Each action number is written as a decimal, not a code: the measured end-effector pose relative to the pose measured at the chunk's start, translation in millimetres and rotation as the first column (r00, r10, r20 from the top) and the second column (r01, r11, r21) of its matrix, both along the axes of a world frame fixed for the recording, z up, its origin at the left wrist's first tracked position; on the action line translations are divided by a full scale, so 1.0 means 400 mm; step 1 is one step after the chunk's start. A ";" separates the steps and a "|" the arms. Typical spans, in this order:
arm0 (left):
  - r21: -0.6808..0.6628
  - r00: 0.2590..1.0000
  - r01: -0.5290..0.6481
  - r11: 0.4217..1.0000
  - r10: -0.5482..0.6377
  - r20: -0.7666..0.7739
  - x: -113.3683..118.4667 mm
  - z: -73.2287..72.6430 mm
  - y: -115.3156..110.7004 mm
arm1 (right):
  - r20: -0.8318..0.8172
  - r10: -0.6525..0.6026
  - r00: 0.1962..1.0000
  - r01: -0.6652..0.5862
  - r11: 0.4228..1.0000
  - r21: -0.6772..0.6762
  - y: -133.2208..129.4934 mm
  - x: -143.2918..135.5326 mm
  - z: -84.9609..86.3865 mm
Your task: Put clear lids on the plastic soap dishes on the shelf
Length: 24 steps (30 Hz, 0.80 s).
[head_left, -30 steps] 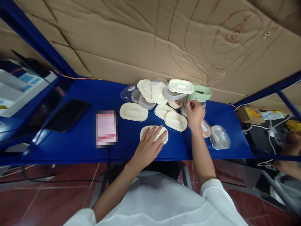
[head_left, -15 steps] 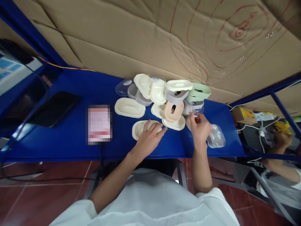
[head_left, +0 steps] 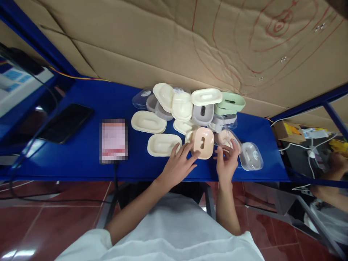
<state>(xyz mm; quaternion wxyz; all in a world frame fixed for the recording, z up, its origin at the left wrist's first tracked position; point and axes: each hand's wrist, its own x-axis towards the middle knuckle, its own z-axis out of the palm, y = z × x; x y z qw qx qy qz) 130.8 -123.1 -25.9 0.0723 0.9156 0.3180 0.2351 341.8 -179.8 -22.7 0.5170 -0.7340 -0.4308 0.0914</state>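
Observation:
My left hand [head_left: 178, 163] is open with fingers spread, its fingertips at the left edge of a peach oval dish [head_left: 208, 143] with a dark slot. Whether it grips that dish I cannot tell. Left of these fingers lies a cream oval tray [head_left: 161, 145]. Just right of the dish hovers my right hand [head_left: 227, 163], open and curled, with nothing visible in it. Behind its fingers is another peach piece [head_left: 224, 137] with clear plastic about it. A clear lid [head_left: 251, 156] lies to the right of this hand.
Cream, grey and green dishes, such as a green one [head_left: 231, 101], are heaped at the back against a cardboard wall [head_left: 136, 43]. A phone-like black slab [head_left: 65, 123] and a blurred-out pink item [head_left: 113, 140] lie left. Another person's arm shows at far right.
The slotted peach dish has come down from the heap toward me. My left hand has shifted right to its edge. My right hand has lowered a little, and its fingers have opened.

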 end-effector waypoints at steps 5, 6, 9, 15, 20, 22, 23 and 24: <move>0.010 1.000 0.012 1.000 -0.012 0.017 -0.007 -0.008 0.014 | 0.392 0.240 0.888 -0.214 0.971 -0.110 -0.053 -0.055 -0.034; 0.016 1.000 0.000 1.000 0.000 0.023 -0.008 -0.009 0.017 | 0.455 0.289 0.842 -0.241 0.957 -0.161 -0.056 -0.057 -0.038; 0.033 1.000 -0.026 0.999 0.026 0.015 -0.010 -0.013 0.024 | 0.567 0.362 0.740 -0.266 0.932 -0.248 -0.063 -0.039 -0.040; -0.030 0.982 0.190 0.981 -0.189 0.010 -0.055 -0.027 -0.020 | 0.439 0.609 0.660 -0.469 0.791 -0.392 -0.126 0.031 -0.018; -0.019 0.979 0.178 0.984 -0.175 0.107 -0.125 -0.061 -0.075 | 0.398 0.722 0.566 -0.581 0.692 -0.428 -0.178 0.033 -0.009; 0.027 0.988 0.088 0.996 -0.091 0.125 -0.147 -0.067 -0.078 | 0.402 0.764 0.504 -0.627 0.644 -0.438 -0.180 0.019 -0.008; 0.046 0.991 0.050 0.998 -0.055 0.118 -0.156 -0.066 -0.076 | 0.405 0.778 0.480 -0.647 0.626 -0.436 -0.177 0.011 -0.009; 0.059 0.994 0.028 0.998 -0.034 0.101 -0.162 -0.063 -0.073 | 0.410 0.787 0.460 -0.661 0.612 -0.434 -0.172 0.002 -0.010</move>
